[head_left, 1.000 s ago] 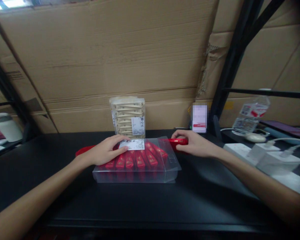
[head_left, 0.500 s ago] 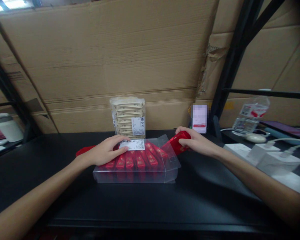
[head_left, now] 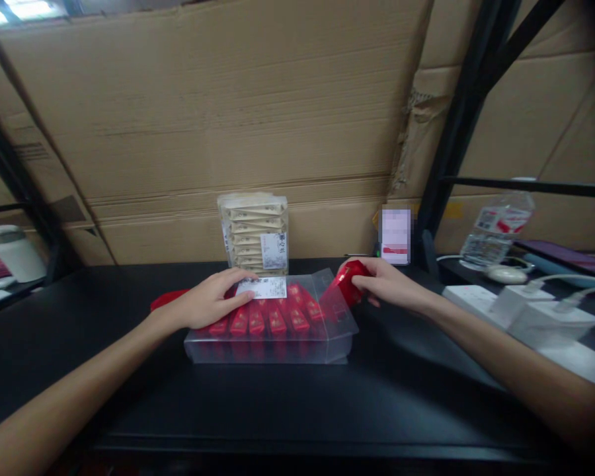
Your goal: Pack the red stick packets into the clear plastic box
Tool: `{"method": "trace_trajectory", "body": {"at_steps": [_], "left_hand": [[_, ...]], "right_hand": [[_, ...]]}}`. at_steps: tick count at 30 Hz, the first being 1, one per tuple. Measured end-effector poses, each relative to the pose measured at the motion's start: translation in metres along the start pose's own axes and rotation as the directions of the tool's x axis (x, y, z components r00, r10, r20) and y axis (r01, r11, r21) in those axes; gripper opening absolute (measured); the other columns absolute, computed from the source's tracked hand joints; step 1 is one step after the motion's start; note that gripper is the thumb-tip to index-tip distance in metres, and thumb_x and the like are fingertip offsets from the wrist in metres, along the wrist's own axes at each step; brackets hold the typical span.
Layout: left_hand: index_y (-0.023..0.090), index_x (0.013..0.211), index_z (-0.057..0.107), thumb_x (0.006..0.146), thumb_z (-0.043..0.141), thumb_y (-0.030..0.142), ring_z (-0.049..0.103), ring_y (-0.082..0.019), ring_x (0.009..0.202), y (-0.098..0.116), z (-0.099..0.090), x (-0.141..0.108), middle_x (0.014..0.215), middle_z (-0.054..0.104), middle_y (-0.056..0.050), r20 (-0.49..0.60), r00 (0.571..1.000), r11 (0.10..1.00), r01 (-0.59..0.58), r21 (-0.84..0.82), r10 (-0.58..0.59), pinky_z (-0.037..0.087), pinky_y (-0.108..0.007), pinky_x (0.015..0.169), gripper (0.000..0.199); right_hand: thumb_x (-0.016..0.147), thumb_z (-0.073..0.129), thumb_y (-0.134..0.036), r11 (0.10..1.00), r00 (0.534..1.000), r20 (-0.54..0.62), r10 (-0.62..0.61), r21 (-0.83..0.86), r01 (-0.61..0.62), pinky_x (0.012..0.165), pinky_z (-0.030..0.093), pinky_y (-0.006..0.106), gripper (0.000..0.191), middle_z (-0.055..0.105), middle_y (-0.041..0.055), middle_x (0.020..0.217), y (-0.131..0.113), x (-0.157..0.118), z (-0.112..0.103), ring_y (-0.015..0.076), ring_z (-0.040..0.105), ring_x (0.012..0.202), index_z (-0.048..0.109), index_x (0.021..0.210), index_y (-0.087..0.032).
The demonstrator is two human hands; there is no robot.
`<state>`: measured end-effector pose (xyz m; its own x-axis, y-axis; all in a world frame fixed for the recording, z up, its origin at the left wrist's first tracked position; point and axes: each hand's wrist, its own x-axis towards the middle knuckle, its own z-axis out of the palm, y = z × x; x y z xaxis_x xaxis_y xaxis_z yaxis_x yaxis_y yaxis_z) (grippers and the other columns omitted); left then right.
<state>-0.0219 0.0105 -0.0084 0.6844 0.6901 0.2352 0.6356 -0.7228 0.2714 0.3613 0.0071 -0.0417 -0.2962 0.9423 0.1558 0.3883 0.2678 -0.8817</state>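
Head view: a clear plastic box (head_left: 270,350) is seen near the middle of a black bench (head_left: 277,403), towards its rear edge, with a row of red packets (head_left: 255,320) packed inside. The left hand (head_left: 211,299) is laid open and relaxed across the box's rear part, its fingertips (head_left: 238,295) resting beside a printed paper slip (head_left: 261,287); nothing is grasped by it. A red packet (head_left: 350,283) is gripped by the right hand (head_left: 389,284) between thumb and fingers, held tilted above the box's right end, where a clear flap (head_left: 331,291) is raised. A red item (head_left: 166,299) is partly hidden behind the left wrist. Behind the box, a bag of stacked beige sachets (head_left: 252,231) is stood upright against a cardboard wall (head_left: 228,119). A white power strip (head_left: 476,301) with plugged-in adapters is placed off the bench's right side, and a plastic bottle (head_left: 498,228) is seen beyond it.
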Motion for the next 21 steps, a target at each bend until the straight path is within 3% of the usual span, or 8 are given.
{"method": "trace_trajectory", "body": {"at_steps": [6,11,21], "left_hand": [[0.024,0.142,0.057,0.106,0.050,0.048,0.060,-0.027,0.129,0.001,0.000,0.000,0.143,0.062,-0.009,-0.002,1.000,1.000,0.006,-0.002,-0.006,0.046,-0.044,0.111,0.043],[0.024,0.142,0.057,0.107,0.049,0.047,0.059,-0.027,0.130,0.000,0.001,0.000,0.143,0.062,-0.010,0.002,1.000,1.000,-0.005,-0.002,0.005,0.045,-0.043,0.112,0.043],[0.025,0.140,0.058,0.107,0.049,0.048,0.059,-0.028,0.129,0.002,0.000,0.000,0.143,0.062,-0.010,-0.007,1.000,1.000,-0.014,-0.008,0.014,0.046,-0.045,0.110,0.042]], "right_hand": [[0.078,0.053,-0.017,0.996,0.999,0.033,0.042,0.075,-0.045,0.037,0.036,0.019,0.021,0.058,-0.0032,0.067,-0.003,-0.003,0.005,0.0107,0.055,0.051,0.058,0.099,-0.019],[0.084,0.059,-0.021,1.000,0.995,0.098,-0.005,-0.011,0.006,0.039,0.041,0.019,0.036,0.068,0.0040,0.086,-0.001,-0.005,0.010,0.0143,0.065,0.064,0.058,0.119,-0.016],[0.087,0.061,-0.023,0.999,0.987,0.163,-0.013,-0.047,0.021,0.041,0.045,0.021,0.064,0.073,0.0061,0.094,0.007,-0.004,0.022,0.0122,0.059,0.058,0.047,0.150,-0.020]]}}
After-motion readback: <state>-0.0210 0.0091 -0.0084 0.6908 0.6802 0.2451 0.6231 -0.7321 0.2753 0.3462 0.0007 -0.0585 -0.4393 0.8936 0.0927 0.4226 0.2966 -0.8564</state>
